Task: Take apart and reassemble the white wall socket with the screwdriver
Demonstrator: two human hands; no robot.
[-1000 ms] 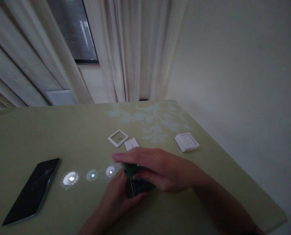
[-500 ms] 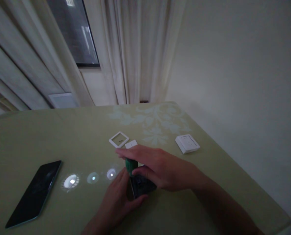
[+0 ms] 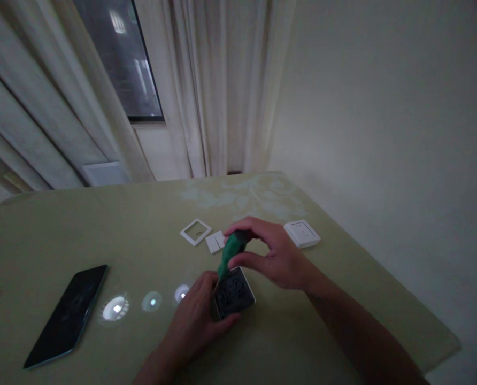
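Observation:
A dark square switch module [image 3: 235, 292] lies on the green table [image 3: 102, 224] in front of me. My left hand [image 3: 196, 321] grips its left side and holds it down. My right hand [image 3: 270, 251] is closed round the green handle of a screwdriver [image 3: 230, 251], which stands tilted with its tip down at the module's upper left corner. Just beyond lie a white square frame [image 3: 195, 231] and two small white rocker plates [image 3: 215, 241].
A white wall socket [image 3: 301, 233] sits at the right of the table near its edge. A black phone [image 3: 68, 314] lies at the left. Three bright light spots [image 3: 152, 301] shine on the tabletop. Curtains and a window stand behind; a wall runs along the right.
My right hand has lifted and drawn back, raising the green screwdriver from lying low over the module to nearly upright. The module's dark face now shows. My left hand stays put.

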